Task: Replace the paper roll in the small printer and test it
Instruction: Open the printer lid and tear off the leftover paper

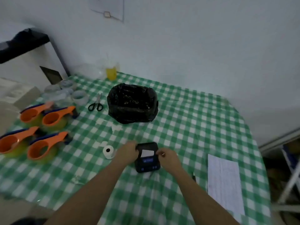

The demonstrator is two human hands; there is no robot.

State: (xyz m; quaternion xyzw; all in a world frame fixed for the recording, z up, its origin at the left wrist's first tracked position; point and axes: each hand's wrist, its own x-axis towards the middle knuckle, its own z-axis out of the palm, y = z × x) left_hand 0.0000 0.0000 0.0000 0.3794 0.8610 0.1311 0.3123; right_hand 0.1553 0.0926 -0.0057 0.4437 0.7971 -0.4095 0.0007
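Note:
The small black printer [148, 166] lies on the green checked tablecloth [186, 127], its blue display lit and white paper [147, 153] showing in its upper part. My left hand [128, 151] grips the printer's upper left corner. At the printer's right edge, level with the paper, my right hand [168, 157] has its fingers pinched together; whether they hold the paper or the casing I cannot tell. A white paper roll [108, 151] lies on its side just left of my left hand.
A bin lined with a black bag [132, 103] stands behind the printer. Scissors [96, 103] lie to its left. Several orange tape dispensers [43, 144] and clear tape rolls [79, 96] fill the left side. A printed sheet [224, 182] lies at the right edge.

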